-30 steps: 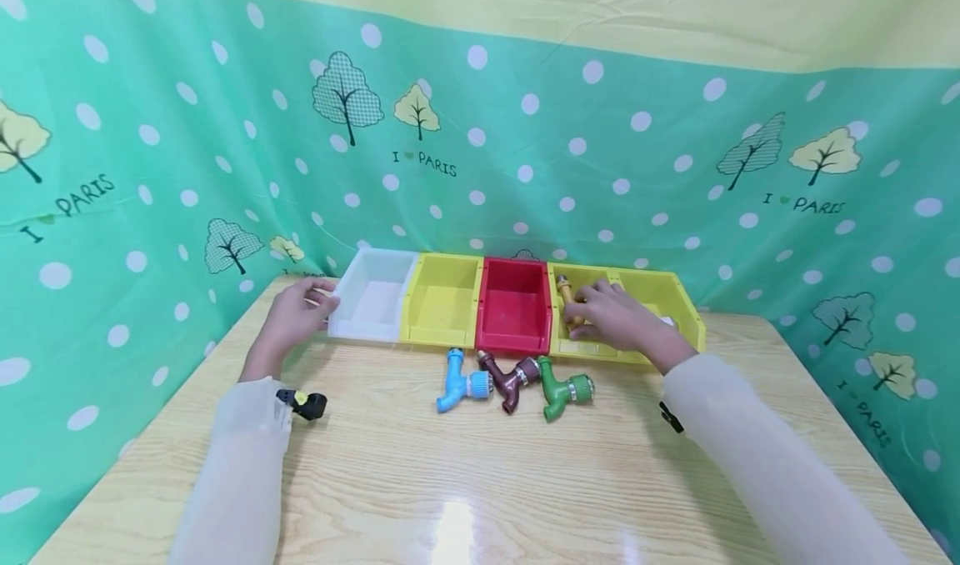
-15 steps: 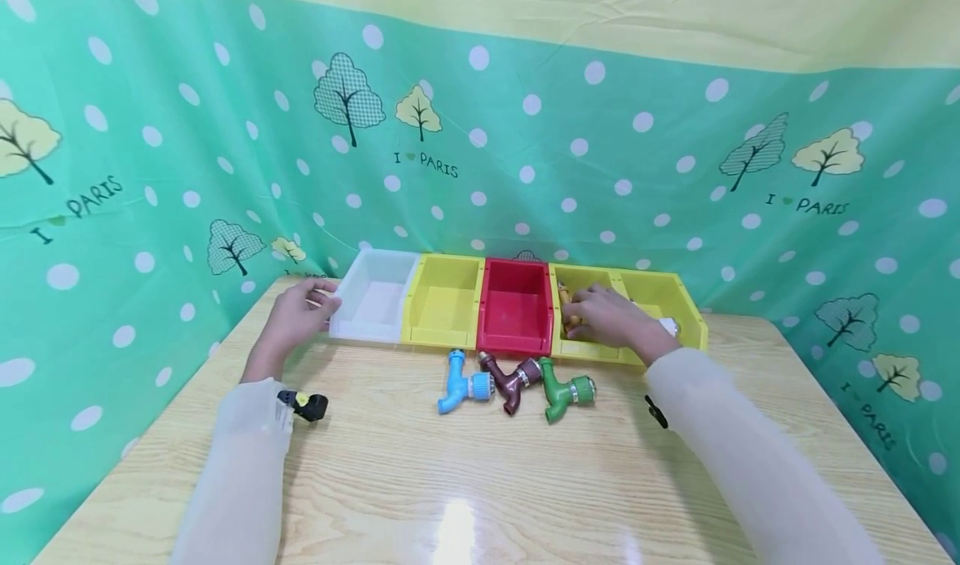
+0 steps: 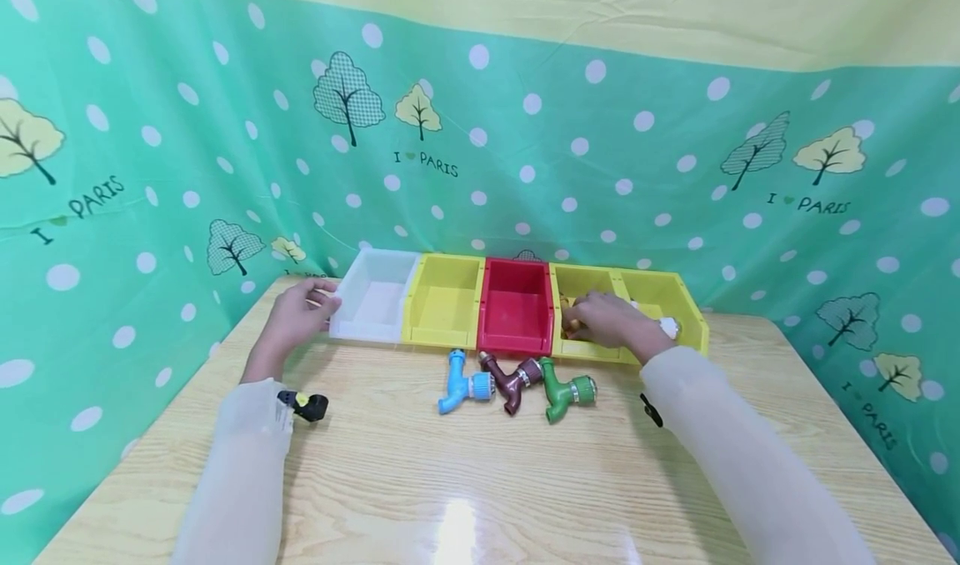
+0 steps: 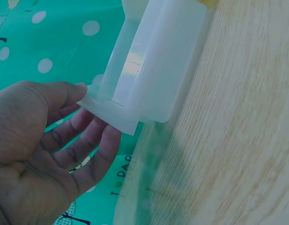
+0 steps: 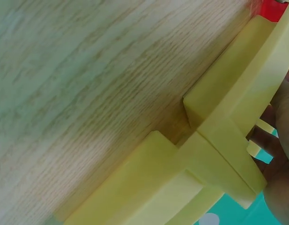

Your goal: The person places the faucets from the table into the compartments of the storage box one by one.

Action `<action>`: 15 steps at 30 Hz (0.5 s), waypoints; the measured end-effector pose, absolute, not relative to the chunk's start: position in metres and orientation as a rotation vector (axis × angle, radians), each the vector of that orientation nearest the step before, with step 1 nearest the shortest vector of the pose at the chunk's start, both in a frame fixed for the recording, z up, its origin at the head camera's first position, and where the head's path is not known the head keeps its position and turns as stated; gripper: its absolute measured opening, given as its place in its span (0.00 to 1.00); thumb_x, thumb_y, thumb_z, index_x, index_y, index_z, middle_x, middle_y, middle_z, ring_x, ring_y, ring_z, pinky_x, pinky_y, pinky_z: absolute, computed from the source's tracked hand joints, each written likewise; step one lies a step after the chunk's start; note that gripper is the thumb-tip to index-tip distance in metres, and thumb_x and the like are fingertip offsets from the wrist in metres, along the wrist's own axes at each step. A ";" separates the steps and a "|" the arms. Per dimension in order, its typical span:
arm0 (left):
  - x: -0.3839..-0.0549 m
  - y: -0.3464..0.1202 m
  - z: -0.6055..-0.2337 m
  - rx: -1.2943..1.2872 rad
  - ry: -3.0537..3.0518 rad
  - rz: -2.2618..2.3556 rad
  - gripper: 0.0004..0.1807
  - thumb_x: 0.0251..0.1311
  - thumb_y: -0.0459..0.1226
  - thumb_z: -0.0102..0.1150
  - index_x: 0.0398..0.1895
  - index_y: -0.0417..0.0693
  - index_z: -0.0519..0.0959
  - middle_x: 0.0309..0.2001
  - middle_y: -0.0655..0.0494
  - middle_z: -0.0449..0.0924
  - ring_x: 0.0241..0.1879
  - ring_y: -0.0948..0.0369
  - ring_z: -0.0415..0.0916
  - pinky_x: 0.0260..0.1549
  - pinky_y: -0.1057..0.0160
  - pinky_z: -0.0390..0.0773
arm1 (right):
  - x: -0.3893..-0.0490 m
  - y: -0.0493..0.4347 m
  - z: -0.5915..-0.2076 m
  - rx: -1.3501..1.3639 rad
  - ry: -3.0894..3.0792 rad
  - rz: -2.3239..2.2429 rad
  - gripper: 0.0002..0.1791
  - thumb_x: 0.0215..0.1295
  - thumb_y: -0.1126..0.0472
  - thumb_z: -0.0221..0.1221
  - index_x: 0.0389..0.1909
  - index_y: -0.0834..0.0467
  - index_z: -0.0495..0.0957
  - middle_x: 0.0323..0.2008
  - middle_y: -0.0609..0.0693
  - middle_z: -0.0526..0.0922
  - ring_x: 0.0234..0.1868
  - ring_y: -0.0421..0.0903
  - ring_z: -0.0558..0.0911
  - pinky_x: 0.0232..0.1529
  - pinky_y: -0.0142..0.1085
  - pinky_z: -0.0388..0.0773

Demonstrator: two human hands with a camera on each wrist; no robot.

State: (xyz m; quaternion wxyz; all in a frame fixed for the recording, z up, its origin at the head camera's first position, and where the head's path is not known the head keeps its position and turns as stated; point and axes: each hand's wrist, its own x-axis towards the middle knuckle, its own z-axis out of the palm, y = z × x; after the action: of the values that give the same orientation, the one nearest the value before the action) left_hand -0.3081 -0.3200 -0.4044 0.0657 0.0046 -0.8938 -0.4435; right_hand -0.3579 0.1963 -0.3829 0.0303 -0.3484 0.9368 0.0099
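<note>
My left hand [image 3: 300,311] pinches the side edge of the white bin [image 4: 156,70], thumb above and fingers beneath in the left wrist view. My right hand [image 3: 603,319] reaches down into the fourth bin from the left, a yellow bin [image 3: 588,350]. Its fingers hold an orange-yellow tap [image 3: 574,327] low in that bin, mostly covered by the hand. In the right wrist view my fingers show only partly behind the yellow bin wall. On the wooden table before the bins lie a blue tap [image 3: 457,386], a maroon tap [image 3: 512,382] and a green tap [image 3: 561,392].
The bins stand side by side along the back: white, a yellow bin [image 3: 442,298], a red bin [image 3: 516,307], then two yellow ones. A white-ended item [image 3: 668,327] shows in the rightmost yellow bin [image 3: 693,319]. Behind hangs a green polka-dot curtain [image 3: 480,173].
My right hand has moved slightly left and lower into the yellow bin, and the orange-yellow tap has gone from upright to lying lower. My left hand stays on the white bin.
</note>
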 end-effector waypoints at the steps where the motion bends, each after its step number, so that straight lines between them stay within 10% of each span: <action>1: -0.308 -0.320 -0.405 0.014 -2.695 -1.341 0.21 0.76 0.41 0.54 0.64 0.38 0.71 0.53 0.37 0.75 0.50 0.44 0.77 0.42 0.52 0.89 | -0.358 0.197 -0.383 -1.070 2.883 0.026 0.05 0.69 0.55 0.68 0.43 0.46 0.87 0.38 0.45 0.85 0.40 0.49 0.77 0.48 0.46 0.79; 15: -0.309 -0.320 -0.406 -0.001 -2.697 -1.320 0.21 0.77 0.40 0.54 0.65 0.37 0.70 0.53 0.36 0.75 0.49 0.44 0.77 0.40 0.55 0.89 | -0.357 0.199 -0.384 -1.109 2.860 -0.067 0.06 0.69 0.59 0.67 0.45 0.49 0.87 0.36 0.46 0.85 0.34 0.44 0.78 0.45 0.42 0.83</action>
State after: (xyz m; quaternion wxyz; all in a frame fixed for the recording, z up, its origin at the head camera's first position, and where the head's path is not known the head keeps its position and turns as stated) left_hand -0.3087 -0.3201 -0.4056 0.0693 -0.0002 -0.8961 -0.4385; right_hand -0.3569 0.1985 -0.3845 0.0369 -0.3612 0.9315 -0.0217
